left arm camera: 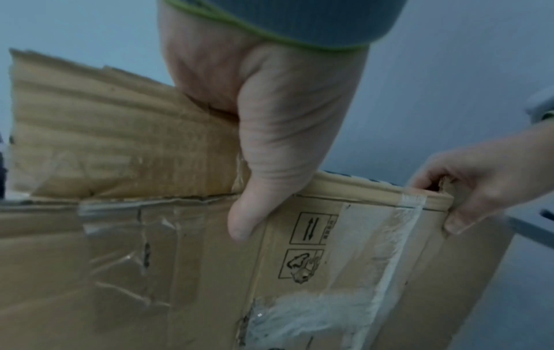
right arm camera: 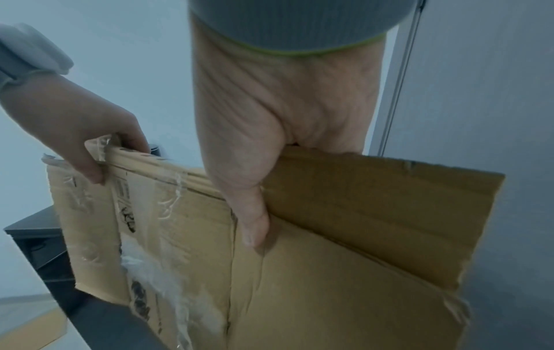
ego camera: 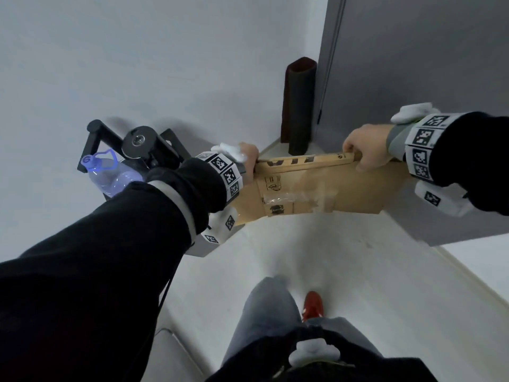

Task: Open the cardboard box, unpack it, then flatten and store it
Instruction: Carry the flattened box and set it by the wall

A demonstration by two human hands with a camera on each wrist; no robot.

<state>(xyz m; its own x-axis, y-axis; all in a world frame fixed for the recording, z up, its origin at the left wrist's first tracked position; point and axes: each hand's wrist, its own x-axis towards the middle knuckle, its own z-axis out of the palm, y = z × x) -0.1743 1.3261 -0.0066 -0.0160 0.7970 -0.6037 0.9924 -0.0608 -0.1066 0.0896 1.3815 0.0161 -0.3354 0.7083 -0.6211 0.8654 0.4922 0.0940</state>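
Box position: the flattened cardboard box (ego camera: 316,186) hangs upright between the two hands, held by its top edge in front of the person, above the pale floor (ego camera: 275,257). The dark rolled mat (ego camera: 298,106) stands in the corner just behind the box's top edge.
Box surface: clear tape strips and printed handling symbols face the person; one flap sticks out past each hand.
Count: one cardboard box, two hands, one plastic bottle (ego camera: 110,175), one rolled mat.
Left hand: the left hand (ego camera: 249,161) grips the top edge at the box's left end, fingers curled over the far side, thumb pressed down on the near face beside the printed symbols.
Right hand: the right hand (ego camera: 367,150) grips the same top edge at the box's right end, fingers hooked over the rim, thumb flat on the near face along a fold line.
Beside the box: to its left, past the left forearm, the bottle sits by a black stand (ego camera: 137,147) on a dark counter (right arm camera: 36,227).
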